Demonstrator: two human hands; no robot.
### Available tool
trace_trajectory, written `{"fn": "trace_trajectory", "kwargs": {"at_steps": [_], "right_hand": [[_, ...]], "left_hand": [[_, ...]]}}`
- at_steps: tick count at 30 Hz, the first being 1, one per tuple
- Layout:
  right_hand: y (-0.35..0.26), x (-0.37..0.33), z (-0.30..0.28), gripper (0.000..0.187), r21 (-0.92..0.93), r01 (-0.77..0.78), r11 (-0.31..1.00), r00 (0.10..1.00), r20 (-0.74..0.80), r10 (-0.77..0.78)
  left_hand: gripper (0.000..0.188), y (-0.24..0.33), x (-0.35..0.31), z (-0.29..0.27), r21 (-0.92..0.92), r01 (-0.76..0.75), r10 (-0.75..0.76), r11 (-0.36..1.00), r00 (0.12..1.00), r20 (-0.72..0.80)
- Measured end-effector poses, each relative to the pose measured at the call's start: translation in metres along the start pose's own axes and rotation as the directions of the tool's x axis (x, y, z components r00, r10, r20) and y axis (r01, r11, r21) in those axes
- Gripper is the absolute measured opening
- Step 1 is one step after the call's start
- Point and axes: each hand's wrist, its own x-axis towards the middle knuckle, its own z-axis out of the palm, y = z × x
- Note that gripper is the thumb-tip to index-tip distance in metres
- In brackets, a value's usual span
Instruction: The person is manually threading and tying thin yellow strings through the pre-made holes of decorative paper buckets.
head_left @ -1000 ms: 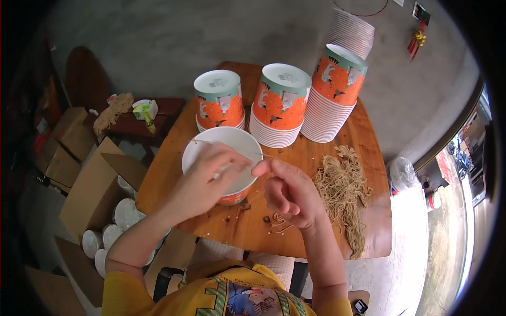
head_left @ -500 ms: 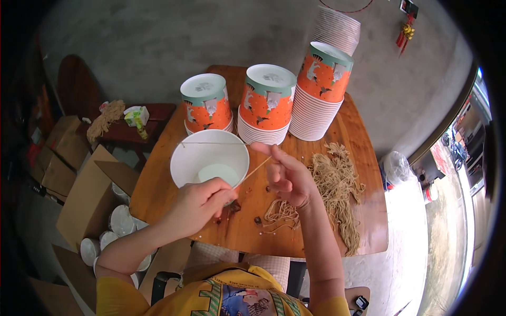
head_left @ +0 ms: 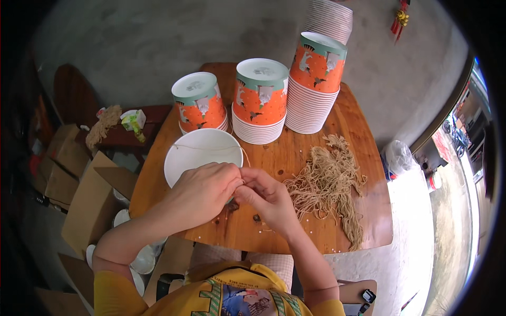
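Note:
In front of me a white-lined paper bucket [head_left: 179,162] stands tilted with its mouth toward me. A thin tan string [head_left: 246,154] spans its mouth and loops outside the right rim down to my fingers. My left hand [head_left: 208,190] lies over the near side of the bucket, its fingers pinched. My right hand [head_left: 268,199] meets it there, thumb and fingertips closed on the string by the rim. The fingertips hide where the string's end is held. To the right of my right hand a loose heap of tan strings [head_left: 332,179] lies on the table.
Stacks of orange-and-green paper buckets, a low one [head_left: 199,102], a middle one [head_left: 261,100] and a tall one [head_left: 316,79], stand upside down at the back of the wooden table [head_left: 274,234]. On the left an open carton [head_left: 87,210] holds white buckets. A bench [head_left: 153,118] carries more string.
My right hand has come down and left to meet my left hand at the rim. The string across the mouth, taut before, now hangs slack and loops outside the rim.

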Motion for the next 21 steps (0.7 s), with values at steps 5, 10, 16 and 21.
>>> {"fn": "trace_trajectory", "kwargs": {"at_steps": [5, 10, 16, 21], "right_hand": [[0.014, -0.007, -0.005, 0.014, -0.117, -0.018, 0.993, 0.991, -0.135, 0.002], [0.022, -0.014, -0.002, 0.008, -0.294, -0.028, 0.955, 0.95, -0.305, -0.066], [0.031, -0.013, 0.007, 0.011, -0.509, 0.036, 0.86, 0.943, -0.268, -0.198], [0.033, -0.012, 0.014, 0.012, -0.543, 0.033, 0.839, 0.942, -0.264, -0.208]], "left_hand": [[0.014, 0.002, 0.004, 0.0, 0.027, -0.011, 0.01, 1.0, 0.999, 0.044], [0.017, -0.019, -0.003, 0.01, -0.064, 0.0, -0.005, 0.998, 0.997, -0.073], [0.026, -0.023, -0.013, 0.007, -0.191, 0.261, -0.226, 0.946, 0.956, 0.185], [0.035, -0.031, -0.019, 0.011, -0.232, 0.239, -0.2, 0.943, 0.963, 0.18]]}}
